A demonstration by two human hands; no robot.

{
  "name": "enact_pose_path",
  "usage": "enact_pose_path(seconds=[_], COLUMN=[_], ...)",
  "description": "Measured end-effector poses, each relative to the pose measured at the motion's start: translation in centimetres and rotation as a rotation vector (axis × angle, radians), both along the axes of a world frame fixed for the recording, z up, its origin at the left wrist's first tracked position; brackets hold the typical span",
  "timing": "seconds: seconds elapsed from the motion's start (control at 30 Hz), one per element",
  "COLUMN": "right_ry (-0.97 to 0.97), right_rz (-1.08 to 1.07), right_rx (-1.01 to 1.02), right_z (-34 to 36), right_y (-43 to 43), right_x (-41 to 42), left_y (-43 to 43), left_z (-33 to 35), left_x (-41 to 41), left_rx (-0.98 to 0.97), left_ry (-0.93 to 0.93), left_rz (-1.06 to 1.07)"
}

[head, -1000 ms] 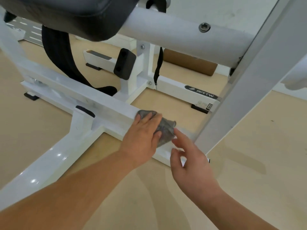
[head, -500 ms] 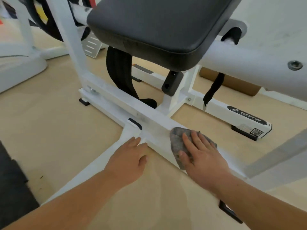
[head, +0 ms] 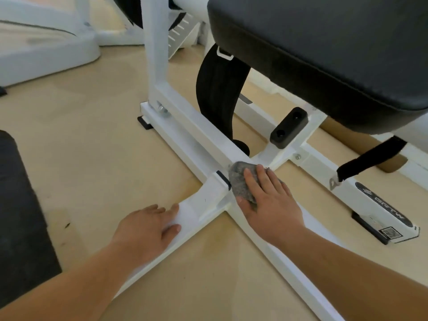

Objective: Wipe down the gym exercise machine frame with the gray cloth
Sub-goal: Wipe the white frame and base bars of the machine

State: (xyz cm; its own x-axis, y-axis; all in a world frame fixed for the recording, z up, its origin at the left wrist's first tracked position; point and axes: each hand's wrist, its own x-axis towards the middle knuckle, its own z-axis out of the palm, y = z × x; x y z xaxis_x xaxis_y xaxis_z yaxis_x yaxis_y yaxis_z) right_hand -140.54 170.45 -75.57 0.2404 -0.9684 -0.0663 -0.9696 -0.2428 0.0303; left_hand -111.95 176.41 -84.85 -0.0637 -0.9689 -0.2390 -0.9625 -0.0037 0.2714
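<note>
The gray cloth (head: 240,181) is being pressed onto the white base rail (head: 185,126) of the machine frame by the right hand (head: 271,205), right at the junction where the cross leg (head: 201,205) is meeting the rail. The fingers (head: 261,179) are being held straight and close together on top of the cloth, with the thumb lying along its near edge; nothing is being pinched. The left hand (head: 146,230) is being rested on the cross leg just beside the junction, its fingers (head: 166,210) laid flat and slightly apart.

Several slips are being risked here. The cloth is bunched rather than spread, so only part of it is probably being dragged over the paint, and streaks are likely to be left. It is being held by downward pressure alone, so a quick stroke could leave it behind. The black end cap (head: 222,178) touching the cloth's left edge could snag the fabric, as could the bolt (head: 297,156) further along. The black strap (head: 217,93) is hanging just behind the rail and could be caught by a long sweep. The frame under the black seat pad (head: 324,54) is being hidden from view, so it is easily being missed.
</note>
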Motion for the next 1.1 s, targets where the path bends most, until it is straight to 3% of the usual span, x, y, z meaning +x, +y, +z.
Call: enact_pose_path(seconds=[0.3, 0.73, 0.9, 1.1], right_ry=[-0.044, 0.067, -0.113, -0.039], right_rz=[0.129, -0.002, 0.03, 0.109], right_rx=[-0.064, -0.023, 0.042, -0.01], right_z=[-0.1, -0.1, 1.6, 0.5], right_y=[-4.1, -0.9, -6.3, -2.5], right_x=[2.8, 2.6, 4.7, 1.2], left_y=[-0.5, 0.2, 0.7, 0.8], left_z=[-0.6, 0.4, 0.5, 0.5], left_x=[-0.1, -1.1, -1.2, -1.2], left_rx=[-0.045, 0.084, 0.081, 0.052], left_ry=[0.259, 0.116, 0.084, 0.094], left_rz=[0.084, 0.04, 0.04, 0.069])
